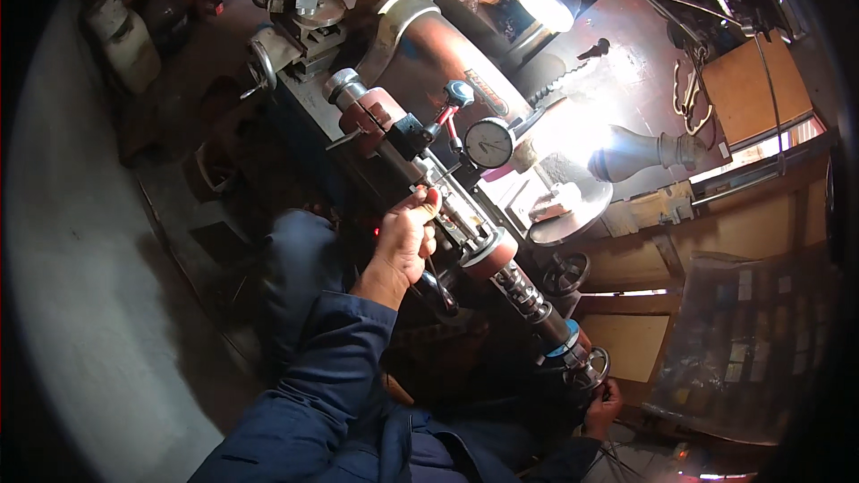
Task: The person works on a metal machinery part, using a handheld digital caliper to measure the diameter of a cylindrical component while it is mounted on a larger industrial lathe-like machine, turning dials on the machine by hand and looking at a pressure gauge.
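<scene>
Head view. Long shaft running diagonally from upper left of centre to lower right, set on a machine bed. Dial gauge just above centre, on a jointed stand, stem aimed at shaft. Left hand at centre, fingers closed on a thin rod-like tool held against shaft. Right hand at lower right, wrapped round handwheel at shaft end; grip looks closed, partly hidden. Lamp glaring at top. Step judged: checking shaft against gauge. Next move calls for slow, steady turning and a still left hand.
</scene>
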Demonstrator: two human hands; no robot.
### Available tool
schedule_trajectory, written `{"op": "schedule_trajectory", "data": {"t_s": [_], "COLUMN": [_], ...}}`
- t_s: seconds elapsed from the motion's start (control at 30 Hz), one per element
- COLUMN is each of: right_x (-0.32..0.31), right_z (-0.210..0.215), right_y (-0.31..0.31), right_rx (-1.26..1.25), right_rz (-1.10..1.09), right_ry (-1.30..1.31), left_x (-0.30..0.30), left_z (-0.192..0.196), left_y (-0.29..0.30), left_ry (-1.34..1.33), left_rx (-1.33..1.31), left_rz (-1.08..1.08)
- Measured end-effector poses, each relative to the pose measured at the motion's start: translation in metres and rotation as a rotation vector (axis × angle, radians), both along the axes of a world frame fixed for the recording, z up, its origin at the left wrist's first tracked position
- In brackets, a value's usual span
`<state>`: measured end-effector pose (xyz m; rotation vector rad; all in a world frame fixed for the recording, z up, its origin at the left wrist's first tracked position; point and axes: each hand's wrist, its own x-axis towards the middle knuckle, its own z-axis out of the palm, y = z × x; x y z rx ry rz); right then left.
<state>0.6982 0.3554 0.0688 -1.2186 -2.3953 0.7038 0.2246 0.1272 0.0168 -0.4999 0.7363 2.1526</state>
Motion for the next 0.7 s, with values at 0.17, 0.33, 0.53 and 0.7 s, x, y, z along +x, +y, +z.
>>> {"op": "schedule_trajectory", "data": {"t_s": [0.17,0.33,0.53,0.7], "right_x": [-0.026,-0.025,0.011,0.051], "right_z": [-0.019,-0.041,-0.062,-0.057], "right_y": [0.022,0.04,0.034,0.02], "right_rx": [0.015,-0.204,-0.199,-0.272], "right_rz": [-0.243,-0.115,-0.212,-0.251], "right_ry": [0.259,0.288,0.11,-0.033], "left_x": [0.007,0.005,0.006,0.007], "left_z": [-0.006,-0.01,-0.008,-0.01], "left_y": [-0.013,-0.016,-0.015,-0.013], "left_ry": [0.01,0.026,0.02,0.003], "left_rx": [0.064,0.108,0.104,0.113], "left_rz": [0.018,0.006,0.028,0.052]}}
